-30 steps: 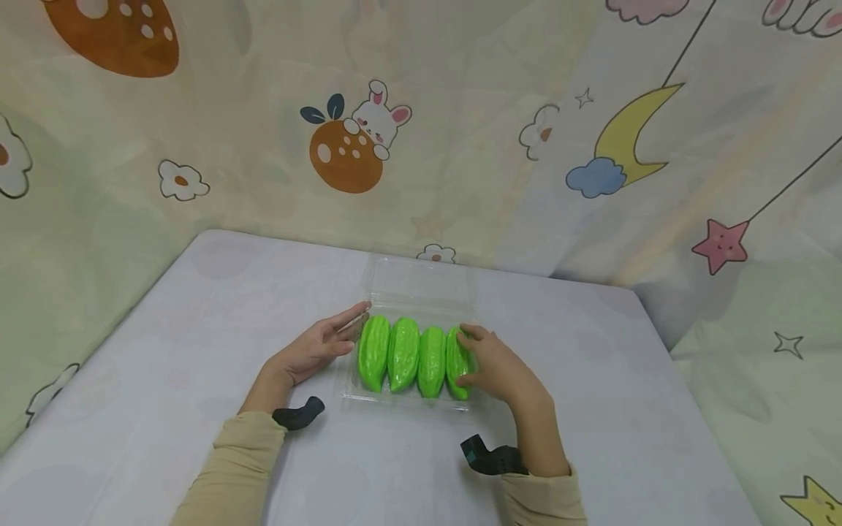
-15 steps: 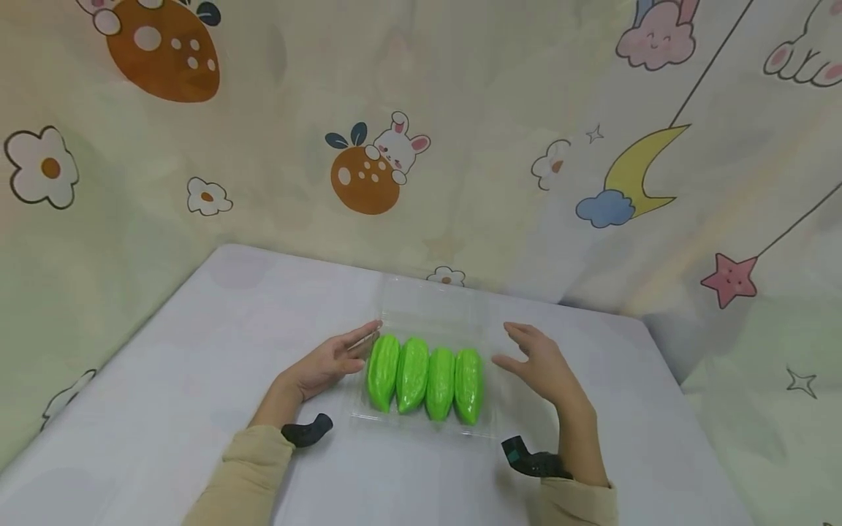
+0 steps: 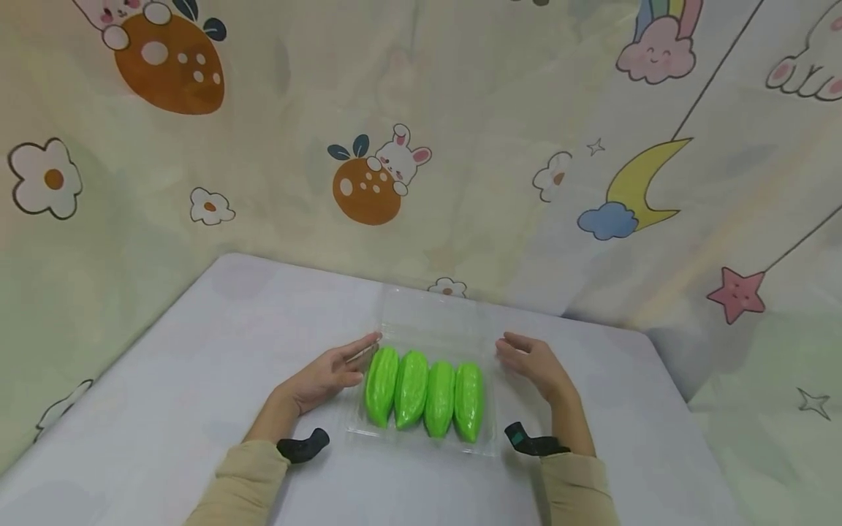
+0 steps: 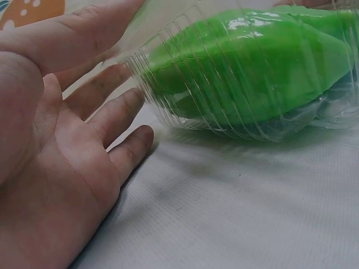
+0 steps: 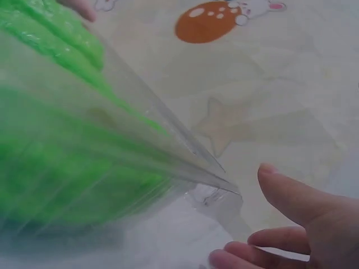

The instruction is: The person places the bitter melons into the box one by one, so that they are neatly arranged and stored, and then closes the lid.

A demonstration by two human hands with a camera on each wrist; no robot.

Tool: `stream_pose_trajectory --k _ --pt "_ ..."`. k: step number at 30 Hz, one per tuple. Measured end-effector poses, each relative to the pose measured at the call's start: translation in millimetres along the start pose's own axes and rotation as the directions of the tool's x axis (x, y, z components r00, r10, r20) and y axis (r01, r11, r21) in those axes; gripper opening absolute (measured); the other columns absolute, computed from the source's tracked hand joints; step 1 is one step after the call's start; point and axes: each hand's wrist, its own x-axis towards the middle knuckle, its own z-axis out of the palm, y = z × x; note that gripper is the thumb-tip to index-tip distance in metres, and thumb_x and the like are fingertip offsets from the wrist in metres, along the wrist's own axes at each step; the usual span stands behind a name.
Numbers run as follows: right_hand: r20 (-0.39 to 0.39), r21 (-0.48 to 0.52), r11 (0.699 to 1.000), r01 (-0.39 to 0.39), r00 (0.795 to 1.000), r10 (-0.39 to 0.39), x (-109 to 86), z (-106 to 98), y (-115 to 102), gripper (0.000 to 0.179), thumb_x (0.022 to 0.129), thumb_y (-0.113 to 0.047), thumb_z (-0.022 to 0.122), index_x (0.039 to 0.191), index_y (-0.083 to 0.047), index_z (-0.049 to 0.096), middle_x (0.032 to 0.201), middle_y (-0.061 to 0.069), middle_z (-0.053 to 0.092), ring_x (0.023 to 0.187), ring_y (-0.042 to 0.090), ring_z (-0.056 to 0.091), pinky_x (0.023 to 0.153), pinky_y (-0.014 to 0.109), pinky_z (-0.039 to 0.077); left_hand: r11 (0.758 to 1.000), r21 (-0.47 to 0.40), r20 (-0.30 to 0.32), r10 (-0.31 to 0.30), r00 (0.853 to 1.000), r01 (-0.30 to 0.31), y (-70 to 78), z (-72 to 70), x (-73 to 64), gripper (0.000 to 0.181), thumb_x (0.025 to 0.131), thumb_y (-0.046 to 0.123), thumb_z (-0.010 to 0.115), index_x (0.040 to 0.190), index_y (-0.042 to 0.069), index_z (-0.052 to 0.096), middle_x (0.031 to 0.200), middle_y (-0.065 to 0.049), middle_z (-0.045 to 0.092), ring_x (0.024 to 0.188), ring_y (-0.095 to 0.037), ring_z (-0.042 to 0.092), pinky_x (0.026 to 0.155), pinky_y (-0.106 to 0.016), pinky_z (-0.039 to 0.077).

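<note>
Several green, ridged, fruit-like pieces [image 3: 411, 391] lie side by side in a clear plastic box [image 3: 421, 443] on the table. The box's transparent lid [image 3: 430, 310] is folded back on the far side. My left hand [image 3: 325, 378] is at the box's left side with extended fingers; in the left wrist view its fingertips meet the ribbed plastic wall [image 4: 162, 84]. By the box's far right corner is my right hand [image 3: 539, 369], fingers loosely bent and holding nothing. The right wrist view shows its thumb [image 5: 286, 193] apart from the plastic edge.
A white-covered table [image 3: 276, 314] carries the box. Behind it hangs a cloth backdrop [image 3: 487, 190] printed with cartoon figures. Dark wrist-worn devices sit on the left wrist [image 3: 304, 446] and right wrist [image 3: 536, 442].
My right hand has let go of the rightmost green piece, drawn off to the right, then come close to the box's right side. The left hand stays by the left wall.
</note>
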Motion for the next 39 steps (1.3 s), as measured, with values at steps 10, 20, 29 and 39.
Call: stream_pose_trajectory --k 10,20,29,39 --pt "0.086 0.192 0.981 -0.039 0.996 0.023 8.6 13 9 0.06 0.098 -0.037 0.051 0.142 0.001 0.039 0.137 0.02 0.053 0.121 0.027 0.058 0.096 0.034 0.05 1.0 0.002 -0.007 -0.012 1.0 0.012 -0.9 5.2 -1.4 0.072 0.091 0.011 0.061 0.152 0.023 0.024 0.16 0.003 0.015 0.148 -0.022 0.009 0.118 -0.05 0.005" --pt "0.101 0.297 0.954 -0.047 0.995 0.017 13.2 28 4 0.066 0.094 -0.042 0.055 0.139 0.003 0.041 0.132 0.02 0.056 0.117 0.025 0.06 0.095 0.032 0.05 1.0 -0.016 0.0 -0.012 1.0 0.012 2.0 3.3 -1.6 0.073 0.092 0.009 0.06 0.152 0.022 0.023 0.16 0.001 0.014 0.148 -0.022 0.009 0.118 -0.05 0.003" --pt "0.101 0.322 0.946 -0.041 0.995 0.008 17.4 32 3 0.061 0.096 -0.037 0.054 0.138 0.006 0.041 0.132 0.021 0.056 0.117 0.023 0.061 0.095 0.028 0.05 0.999 -0.019 -0.013 -0.026 1.0 0.026 5.0 2.7 0.0 0.071 0.092 0.003 0.057 0.152 0.023 0.024 0.16 0.004 0.014 0.148 -0.02 0.009 0.119 -0.048 0.001" --pt "0.088 0.296 0.955 -0.015 0.996 -0.012 22.8 32 4 0.062 0.092 -0.037 0.061 0.142 -0.004 0.041 0.139 0.014 0.052 0.121 0.019 0.057 0.105 0.033 0.043 1.0 -0.027 -0.016 -0.006 1.0 0.005 1.5 -0.4 1.5 0.072 0.092 0.002 0.057 0.152 0.019 0.021 0.161 0.001 0.013 0.148 -0.021 0.008 0.119 -0.046 0.002"
